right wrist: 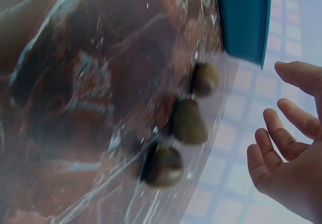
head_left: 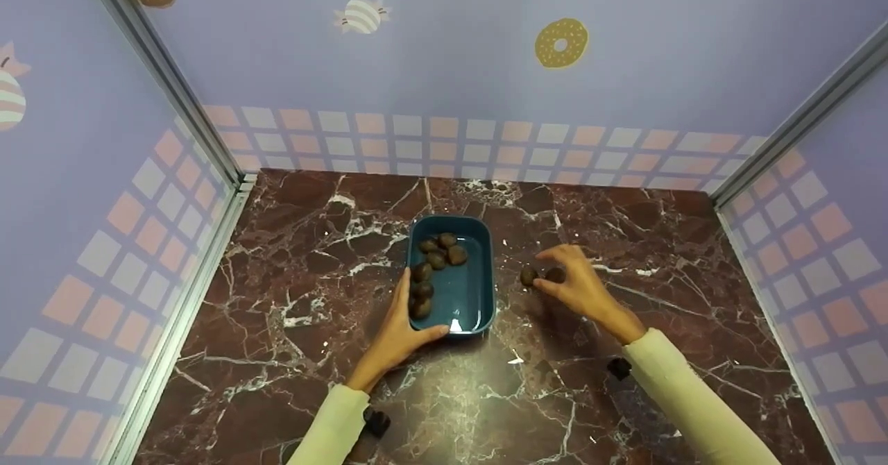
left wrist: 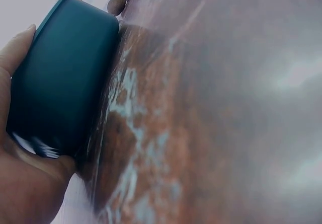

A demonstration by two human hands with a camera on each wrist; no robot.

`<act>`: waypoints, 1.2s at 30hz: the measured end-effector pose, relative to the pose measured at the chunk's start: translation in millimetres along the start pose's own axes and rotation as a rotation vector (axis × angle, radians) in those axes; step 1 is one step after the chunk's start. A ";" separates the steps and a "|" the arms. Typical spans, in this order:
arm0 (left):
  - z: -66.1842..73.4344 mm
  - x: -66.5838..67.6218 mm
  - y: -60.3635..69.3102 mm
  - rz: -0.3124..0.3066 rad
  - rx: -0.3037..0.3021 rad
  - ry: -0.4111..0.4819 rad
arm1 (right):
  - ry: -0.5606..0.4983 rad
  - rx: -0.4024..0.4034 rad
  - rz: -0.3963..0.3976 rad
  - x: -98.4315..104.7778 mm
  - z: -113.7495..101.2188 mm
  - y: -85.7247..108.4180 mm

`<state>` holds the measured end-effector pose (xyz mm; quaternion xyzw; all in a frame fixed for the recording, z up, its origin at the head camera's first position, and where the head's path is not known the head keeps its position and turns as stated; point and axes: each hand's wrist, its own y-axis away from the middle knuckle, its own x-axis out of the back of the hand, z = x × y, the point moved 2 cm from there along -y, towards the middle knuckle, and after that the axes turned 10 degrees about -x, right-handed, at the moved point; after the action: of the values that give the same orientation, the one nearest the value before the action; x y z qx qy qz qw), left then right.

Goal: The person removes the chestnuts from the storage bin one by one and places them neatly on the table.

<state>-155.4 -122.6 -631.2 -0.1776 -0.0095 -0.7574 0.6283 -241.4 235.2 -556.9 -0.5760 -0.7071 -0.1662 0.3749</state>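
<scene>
A teal rectangular container (head_left: 472, 284) holds several round brown items (head_left: 456, 255), mostly along its left side. My left hand (head_left: 397, 336) grips its near left corner, thumb on the near end and fingers along the left wall; the left wrist view shows this hand (left wrist: 30, 189) against the container's outside (left wrist: 63, 73). Right of the container, my right hand (head_left: 583, 290) hovers over loose brown items (head_left: 528, 275), thumb and fingers apart. In the right wrist view three items (right wrist: 190, 123) lie in a row, and the hand (right wrist: 297, 158) has nothing in it.
Dark red marbled tabletop (head_left: 312, 243) surrounds the container. Purple patterned panels (head_left: 458, 69) stand behind and at both sides, with metal frame strips at the corners. A small dark object (head_left: 619, 368) is by the right sleeve, another (head_left: 377, 423) by the left cuff.
</scene>
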 end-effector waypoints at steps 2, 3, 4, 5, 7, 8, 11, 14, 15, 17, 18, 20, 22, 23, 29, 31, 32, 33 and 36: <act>-0.1 0.0 0.3 0.003 0.000 -0.002 | 0.011 0.031 -0.025 -5.4 -5.7 -0.8; -0.2 0.0 0.5 0.003 0.000 -0.004 | 0.019 0.049 -0.035 -8.0 -8.1 -1.3; -0.3 0.1 0.6 0.005 -0.001 -0.004 | 0.031 0.066 -0.046 -10.5 -10.3 -1.7; -0.4 0.2 0.7 0.006 0.000 -0.005 | 0.039 0.083 -0.054 -12.8 -12.3 -2.0; -0.7 0.2 0.7 0.008 -0.002 -0.003 | 0.052 0.120 -0.068 -17.3 -15.9 -2.6; -0.8 0.2 0.6 0.009 -0.002 -0.003 | 0.058 0.134 -0.071 -19.3 -17.6 -2.9; -1.1 0.0 0.4 0.008 -0.002 -0.004 | 0.065 0.167 -0.083 -24.7 -23.1 -4.2; -0.9 -0.2 0.3 0.003 -0.001 -0.011 | 0.071 0.177 -0.102 -29.0 -29.5 -5.6; -0.6 -0.2 0.3 0.001 -0.001 -0.007 | 0.074 0.179 -0.112 -30.3 -31.7 -6.1; -0.1 -0.2 0.5 -0.002 -0.001 0.002 | 0.084 0.180 -0.130 -32.5 -36.3 -7.1; 0.2 -0.2 0.4 -0.002 -0.002 0.008 | 0.089 0.181 -0.139 -33.5 -38.6 -7.6; 0.7 -0.2 0.4 -0.003 -0.004 0.019 | 0.100 0.191 -0.148 -36.1 -43.1 -8.9; 0.9 -0.3 0.2 -0.005 -0.003 0.023 | 0.114 0.202 -0.154 -38.7 -47.2 -10.0; 1.0 -0.4 0.1 -0.006 -0.002 0.022 | 0.118 0.206 -0.159 -40.0 -49.4 -10.5; 0.3 -0.4 -0.2 -0.006 0.007 0.012 | 0.123 0.217 -0.199 -51.3 -58.5 -14.0; 0.4 -0.5 -0.2 -0.004 0.007 0.013 | 0.122 0.227 -0.210 -55.5 -60.9 -15.7; 0.5 -0.5 -0.2 -0.005 0.008 0.013 | 0.121 0.235 -0.214 -57.5 -62.2 -16.7; 0.5 -0.5 -0.1 -0.004 0.008 0.011 | 0.120 0.243 -0.220 -59.4 -63.5 -17.6; 0.3 -0.4 -0.1 -0.003 0.011 0.009 | 0.114 0.264 -0.233 -65.3 -66.2 -20.2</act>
<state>-155.3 -122.2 -631.1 -0.1709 -0.0112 -0.7592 0.6280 -234.3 140.2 -556.1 -0.4258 -0.7622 -0.1468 0.4649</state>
